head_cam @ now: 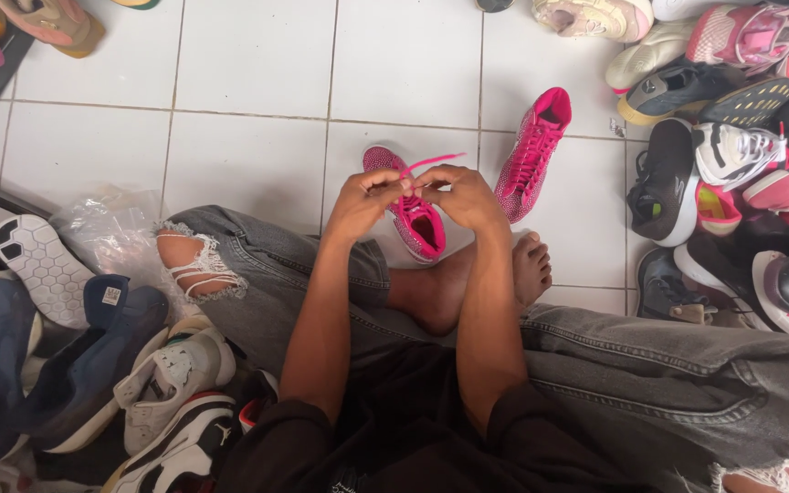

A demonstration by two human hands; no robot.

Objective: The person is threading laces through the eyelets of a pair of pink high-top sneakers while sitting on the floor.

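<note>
A bright pink sneaker (413, 219) rests on the white tile floor against my crossed bare feet. My left hand (365, 201) and my right hand (463, 196) meet over its opening, both pinching the pink shoelace (433, 162), whose loose end sticks out to the upper right. The matching pink sneaker (533, 151) lies on the tiles just right of my hands, apart from them. I sit cross-legged in ripped grey jeans.
A heap of mixed sneakers (741, 155) fills the right side. More shoes (93, 365) in navy, white and black are piled at my left knee beside a clear plastic bag (107, 228). A few shoes (38, 23) lie at the top left.
</note>
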